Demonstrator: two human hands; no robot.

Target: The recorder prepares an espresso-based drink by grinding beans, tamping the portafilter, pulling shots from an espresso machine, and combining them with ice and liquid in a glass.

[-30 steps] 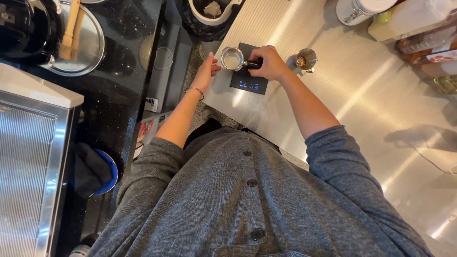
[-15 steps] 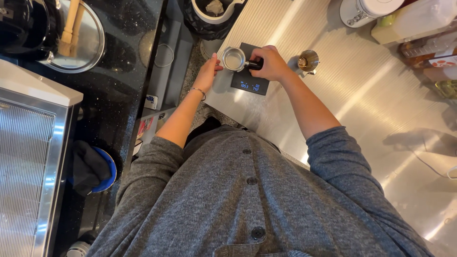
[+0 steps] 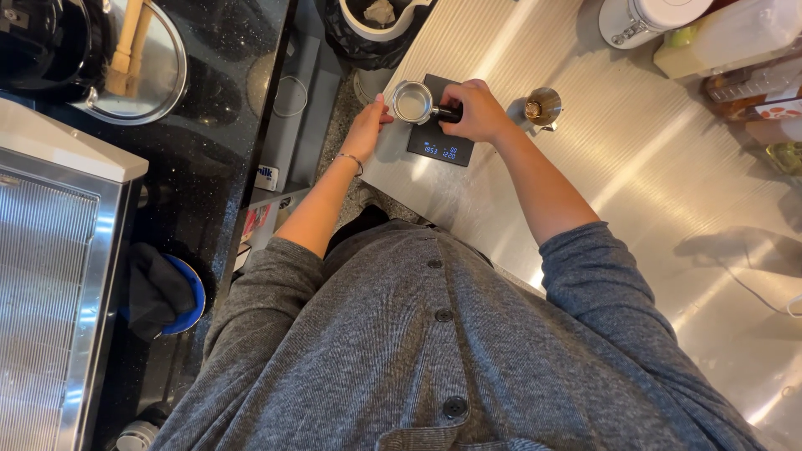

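A round metal portafilter basket (image 3: 412, 102) with pale grounds inside rests on a small black digital scale (image 3: 441, 144) with a lit blue display. My right hand (image 3: 474, 110) is closed around the portafilter's black handle, to the right of the basket. My left hand (image 3: 368, 127) touches the basket's left rim with its fingertips; a thin bracelet sits on that wrist. The scale stands on a brushed steel counter (image 3: 635, 167). A small brass-coloured metal cup (image 3: 543, 107) stands just right of my right hand.
A black knock box with a white rim (image 3: 376, 25) is behind the scale. Jars and bottles (image 3: 710, 42) line the far right. A black stone counter (image 3: 209, 142) at left carries a round metal lid (image 3: 142, 67), a blue dish with a dark cloth (image 3: 167, 292) and a steel machine (image 3: 50, 292).
Both hands and the portafilter stay on the scale; the view has shifted only slightly.
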